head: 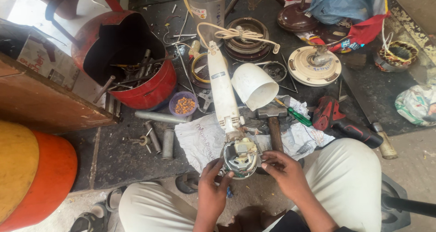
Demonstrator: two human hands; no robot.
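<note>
So the floor (127, 155) here is dark, grimy concrete and it's basically one big repair spread. Top left there's a red metal bucket (129, 61) stuffed with rods, bolts and tools, and just beside it a little purple tub (183, 104) of small orange bits. A few loose metal cylinders (162, 139) lie on the floor below the bucket. Up top sit a couple of round fan motor housings, a dark one (247, 39) and a cream one (314, 65), and at the far right a copper winding (398, 55). A white plastic cup (255, 86) lies on its side, with a hammer (273, 123) next to it, a green-handled screwdriver (298, 116) and a red and black power drill (345, 123) further right. Crumpled white paper (202, 141) is spread under the middle of it all. An orange and yellow drum (32, 173) fills the bottom left, with a wooden board (41, 96) above it.

The person is squatting, knees in pale trousers on either side. A long white appliance body (222, 89) runs down the middle with its cord (236, 33) looped at the top, and its exposed round motor end (240, 155) sits right in front of the knees, over the paper. Left hand (212, 184) cups the motor end from below, fingers curled around its rim. Right hand (285, 168) pinches its right edge, with fingertips (265, 158) touching the metal.
</note>
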